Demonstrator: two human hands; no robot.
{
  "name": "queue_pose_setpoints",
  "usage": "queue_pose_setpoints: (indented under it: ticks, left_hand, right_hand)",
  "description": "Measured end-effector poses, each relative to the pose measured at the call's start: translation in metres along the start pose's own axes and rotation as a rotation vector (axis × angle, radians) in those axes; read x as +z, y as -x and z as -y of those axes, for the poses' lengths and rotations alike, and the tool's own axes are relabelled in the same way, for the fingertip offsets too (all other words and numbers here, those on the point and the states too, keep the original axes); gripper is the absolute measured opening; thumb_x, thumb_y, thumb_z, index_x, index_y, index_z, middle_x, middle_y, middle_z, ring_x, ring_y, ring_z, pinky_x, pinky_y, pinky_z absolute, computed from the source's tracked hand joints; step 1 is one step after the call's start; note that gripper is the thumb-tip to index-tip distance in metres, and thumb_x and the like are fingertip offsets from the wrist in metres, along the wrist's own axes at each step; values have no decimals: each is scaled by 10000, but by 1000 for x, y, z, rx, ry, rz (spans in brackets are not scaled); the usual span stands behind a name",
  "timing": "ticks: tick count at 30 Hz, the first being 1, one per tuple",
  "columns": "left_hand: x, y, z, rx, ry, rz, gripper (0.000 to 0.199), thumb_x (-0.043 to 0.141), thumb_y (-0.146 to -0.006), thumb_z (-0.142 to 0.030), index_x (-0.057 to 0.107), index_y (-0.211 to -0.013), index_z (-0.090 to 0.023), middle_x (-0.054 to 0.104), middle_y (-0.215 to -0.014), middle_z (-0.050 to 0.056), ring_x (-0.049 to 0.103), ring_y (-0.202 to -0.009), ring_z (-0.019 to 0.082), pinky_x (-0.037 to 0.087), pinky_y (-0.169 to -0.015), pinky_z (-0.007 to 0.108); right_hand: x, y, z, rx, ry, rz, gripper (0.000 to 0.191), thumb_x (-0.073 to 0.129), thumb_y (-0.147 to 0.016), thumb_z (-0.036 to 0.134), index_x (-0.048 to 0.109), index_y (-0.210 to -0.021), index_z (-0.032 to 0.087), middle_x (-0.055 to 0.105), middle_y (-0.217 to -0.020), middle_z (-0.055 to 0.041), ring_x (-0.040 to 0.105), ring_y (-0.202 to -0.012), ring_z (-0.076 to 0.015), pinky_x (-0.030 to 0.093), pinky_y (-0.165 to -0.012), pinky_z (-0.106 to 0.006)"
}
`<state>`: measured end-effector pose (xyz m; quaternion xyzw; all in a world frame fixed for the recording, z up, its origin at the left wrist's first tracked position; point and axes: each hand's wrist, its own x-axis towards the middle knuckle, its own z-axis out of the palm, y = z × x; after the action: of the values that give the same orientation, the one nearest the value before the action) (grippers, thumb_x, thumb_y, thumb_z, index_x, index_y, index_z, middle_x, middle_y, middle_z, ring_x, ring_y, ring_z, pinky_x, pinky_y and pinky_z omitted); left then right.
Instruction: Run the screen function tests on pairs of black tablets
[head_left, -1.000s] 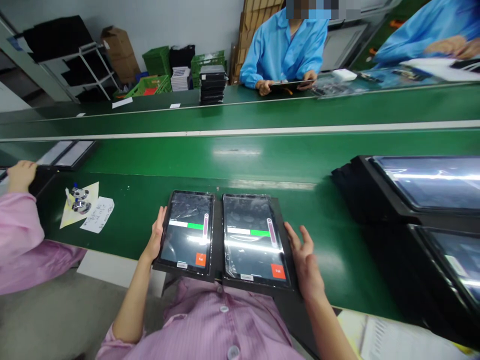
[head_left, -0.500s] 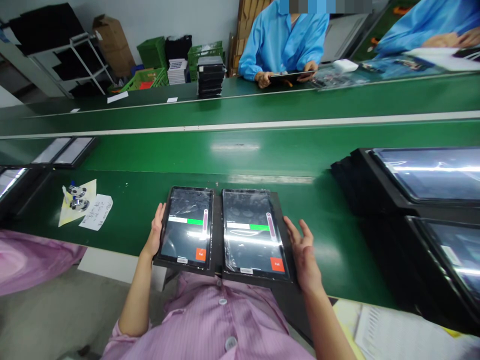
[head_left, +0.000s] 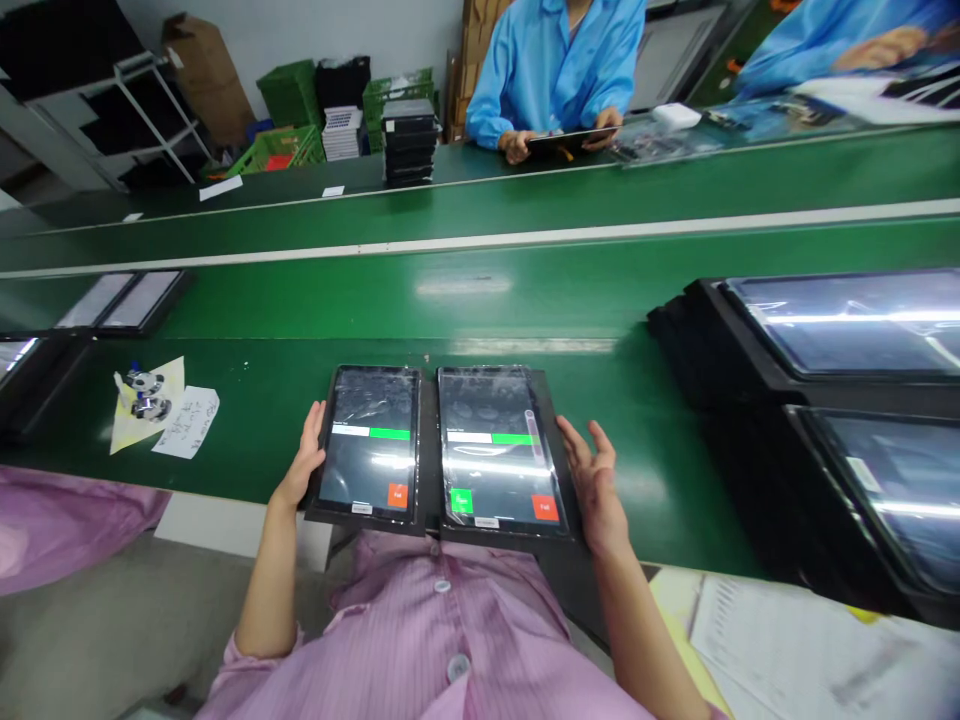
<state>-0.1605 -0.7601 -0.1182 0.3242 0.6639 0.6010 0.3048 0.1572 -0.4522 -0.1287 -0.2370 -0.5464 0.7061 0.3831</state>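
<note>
Two tablets lie side by side on a black foam tray at the front edge of the green bench. The left tablet point(head_left: 367, 460) shows a white-and-green bar and an orange button. A similar bar, a vertical slider, a green button and a red "Fail" button light up the right tablet point(head_left: 499, 430). Along the left edge of the tray point(head_left: 428, 440) rests my left hand point(head_left: 302, 462), its fingers stretched out. My right hand point(head_left: 598, 485) is open beside the tray's right edge, fingers spread. Neither hand wraps around anything; their exact contact with the edges is hard to see.
Stacked black trays with tablets point(head_left: 847, 320) stand to the right. Left are a handwritten note point(head_left: 187, 422), small metal parts point(head_left: 150, 395) and more tablets point(head_left: 142, 298). Across the bench, a person in blue point(head_left: 559, 75) holds a tablet near a black stack point(head_left: 409, 145).
A green button has appeared on the right tablet. The slider has vanished from the left tablet's screen. Both hands stay beside the tray, while the whole view has shifted slightly.
</note>
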Motion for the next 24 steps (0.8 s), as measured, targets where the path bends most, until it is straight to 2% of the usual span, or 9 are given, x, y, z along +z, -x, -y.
queue_pose_setpoints:
  ticks: [2, 4, 8, 12, 14, 16, 19, 22, 24]
  left_hand:
    - [-8, 4, -1, 8, 130, 102, 1049, 643, -845, -628, -23, -1605, -345, -30, -1704, 72, 41, -1558, 313, 125, -1251, 501]
    - [-13, 7, -1, 14, 157, 166, 1084, 691, -826, -583, -33, -1602, -362, -47, -1704, 64, 24, -1557, 320, 96, -1250, 518]
    - [-17, 9, -4, 52, 14, 206, 1080, 672, -849, -574, -62, -1605, -338, -108, -1698, 59, -68, -1554, 319, 17, -1252, 516]
    - [-18, 8, -10, 84, -230, 252, 1127, 684, -861, -543, -132, -1598, -300, -157, -1686, 87, -114, -1547, 322, -49, -1247, 512]
    - [-19, 8, -15, 73, -260, 263, 1175, 714, -836, -547, -149, -1594, -302, -158, -1685, 94, -97, -1549, 324, -29, -1249, 515]
    - [-18, 10, -19, 56, -126, 247, 1182, 666, -826, -646, -186, -1580, -325, -81, -1697, 99, -1, -1557, 320, 69, -1249, 537]
    - [-19, 13, -20, 21, 25, 181, 1165, 535, -796, -806, -196, -1574, -341, 51, -1700, 92, 117, -1551, 311, 177, -1232, 560]
    - [-20, 8, -18, -50, -99, 141, 1207, 518, -752, -866, -103, -1606, -282, 42, -1697, 120, 118, -1550, 325, 191, -1239, 543]
    - [-16, -3, -23, -102, -259, 63, 1102, 486, -813, -828, 12, -1619, -245, 104, -1683, 156, 165, -1542, 323, 205, -1239, 529]
  right_hand:
    - [1, 0, 0, -1, -17, -9, 583, 493, -976, 692, 360, -1471, 416, 441, -1535, -21, 349, -1452, -235, 231, -1225, -518]
    - [2, 0, 1, 3, -36, -24, 597, 498, -970, 701, 361, -1472, 409, 454, -1524, -31, 372, -1439, -234, 246, -1221, -511]
    - [2, -2, 0, 14, -48, -41, 604, 523, -951, 710, 377, -1460, 420, 471, -1511, -26, 388, -1430, -232, 260, -1213, -503]
    - [2, -2, -2, 8, -18, -54, 618, 503, -948, 722, 376, -1468, 414, 477, -1504, -36, 392, -1426, -232, 256, -1209, -497]
    - [1, 0, 2, -9, 30, -72, 661, 492, -939, 739, 355, -1490, 401, 502, -1473, -58, 431, -1397, -250, 293, -1185, -513]
    - [0, 5, 13, -97, 178, -82, 685, 472, -947, 737, 349, -1514, 374, 504, -1457, -88, 442, -1380, -286, 333, -1149, -543]
    - [4, 14, 39, -331, 643, 89, 545, 381, -1018, 646, 519, -1445, 338, 421, -1513, -105, 367, -1411, -347, 282, -1144, -595]
    - [18, 25, 58, -525, 1037, 361, 437, 344, -1062, 533, 678, -1282, 357, 343, -1566, -69, 291, -1435, -378, 159, -1159, -635]
    - [32, 32, 61, -592, 1131, 499, 454, 328, -1066, 548, 683, -1276, 359, 305, -1586, -79, 260, -1443, -389, 130, -1153, -654]
